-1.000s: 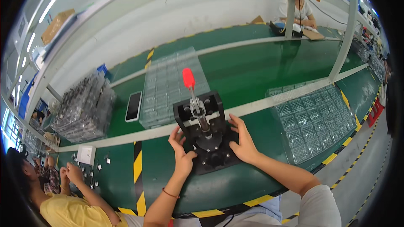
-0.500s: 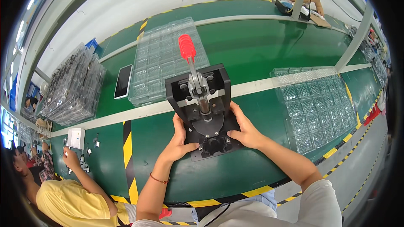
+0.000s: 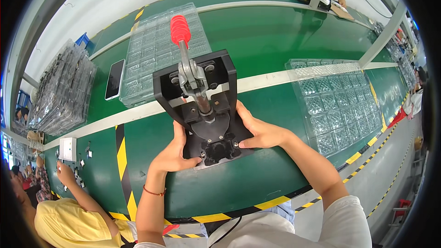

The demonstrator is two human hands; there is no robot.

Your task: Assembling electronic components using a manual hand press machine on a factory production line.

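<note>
A black toggle clamp press (image 3: 206, 112) with a red ribbed handle (image 3: 180, 30) stands upright on the green bench in front of me. My left hand (image 3: 172, 152) grips its base plate from the left, thumb on the plate's near corner. From the right, my right hand (image 3: 260, 131) clasps the same base, its thumb lying by a screw at the front edge. Fingers of both hands pass partly out of sight behind the press's sides. At the front of the base lies a dark recessed block (image 3: 220, 152).
Clear plastic trays (image 3: 337, 110) lie to the right, more trays (image 3: 156, 46) behind the press. A phone (image 3: 115, 80) rests beside them, left of which stands a tall tray stack (image 3: 64, 92). A co-worker in yellow (image 3: 76, 220) sits at left near a white box (image 3: 68, 149).
The press and both my hands appear further left and slightly higher in the view, as does most of the bench, so the view itself has shifted. My grip looks the same.
</note>
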